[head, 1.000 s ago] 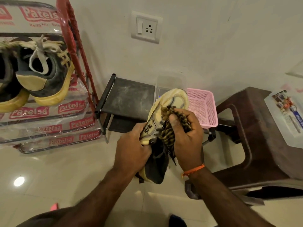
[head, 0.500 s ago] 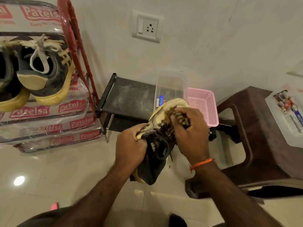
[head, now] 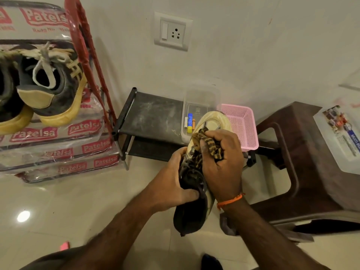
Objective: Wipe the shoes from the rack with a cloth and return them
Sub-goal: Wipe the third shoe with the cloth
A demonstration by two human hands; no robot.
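A dark sneaker with a cream sole [head: 191, 215] hangs in mid-air at the centre, toe pointing away from me. My left hand [head: 173, 184] grips its collar, thumb tucked inside the opening. My right hand [head: 222, 164] clutches a brown striped cloth [head: 211, 147] and presses it against the shoe's upper near the laces. On the left, a red-framed shoe rack [head: 85, 61] wrapped in printed plastic holds another dark sneaker with a yellow sole [head: 52, 88]; a second one sits partly cut off at the frame's left edge.
A low black shelf [head: 150, 117] stands by the wall with a clear box [head: 200, 100] and a pink basket [head: 243, 125] on it. A brown plastic stool [head: 303, 158] on the right carries a white lidded container [head: 339, 137]. Glossy tiled floor lies below.
The shoe has dropped lower and tipped more upright. My right hand with the cloth has slid down from the toe area toward the laces, and my left hand has shifted its grip to the collar.
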